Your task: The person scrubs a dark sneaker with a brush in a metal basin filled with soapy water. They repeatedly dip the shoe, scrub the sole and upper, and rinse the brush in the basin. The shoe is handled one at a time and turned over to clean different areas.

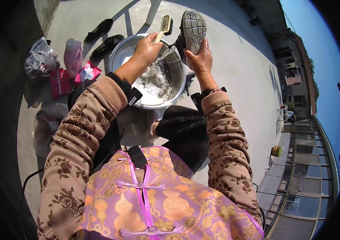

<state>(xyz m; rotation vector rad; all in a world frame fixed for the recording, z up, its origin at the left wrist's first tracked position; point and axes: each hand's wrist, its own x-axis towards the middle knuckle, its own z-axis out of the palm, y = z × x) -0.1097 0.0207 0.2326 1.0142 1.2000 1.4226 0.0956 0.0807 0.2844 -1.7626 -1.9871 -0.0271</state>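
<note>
My left hand (146, 51) grips the pale handle of a scrubbing brush (166, 25), whose dark bristles face right. In my right hand (200, 58) is a black shoe, held up so that its wet, grey, grooved sole (194, 28) faces me. A stream of water (167, 52) runs from the shoe's left side down into a round metal basin (178, 78). Sudsy water (153, 82) churns and splashes inside that basin, which stands on the ground between my hands and my knees. My left forearm crosses over the basin's left part.
Left of the basin are two black shoes (99, 30), a pink bottle (73, 58), two pink packets (60, 82) and a filled clear plastic bag (40, 61). Another plastic bag (49, 126) lies nearer my left arm. A dark item (189, 81) touches or nearly touches the basin's right side.
</note>
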